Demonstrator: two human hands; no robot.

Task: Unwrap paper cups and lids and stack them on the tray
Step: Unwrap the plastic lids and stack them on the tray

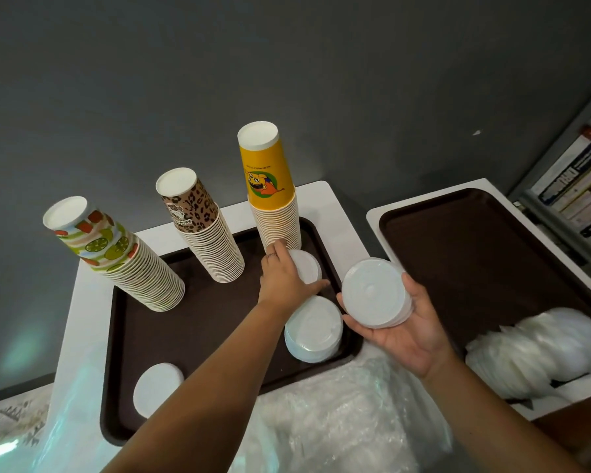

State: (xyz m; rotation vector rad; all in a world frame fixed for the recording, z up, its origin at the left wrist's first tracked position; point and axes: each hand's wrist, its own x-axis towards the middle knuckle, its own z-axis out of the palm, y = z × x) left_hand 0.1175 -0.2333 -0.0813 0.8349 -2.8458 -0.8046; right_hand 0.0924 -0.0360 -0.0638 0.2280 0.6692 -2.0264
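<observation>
Three upside-down cup stacks stand on the left brown tray (219,322): a fruit-print stack (123,257), a leopard-print stack (203,233) and a yellow-topped stack (273,199). My left hand (284,274) reaches over the tray and grips a low pile of white lids (307,268) at the foot of the yellow stack. A taller pile of lids (313,331) stands in the tray's near right corner, and another lid pile (157,387) near its front left. My right hand (406,329) holds a short stack of white lids (374,291) palm-up, above the gap between the trays.
A second brown tray (475,261) lies to the right, with a plastic-wrapped sleeve of lids (533,353) at its near end. Crumpled clear wrapping (338,421) lies in front of the left tray. A dark wall stands behind, and books on a shelf (580,192) at the far right.
</observation>
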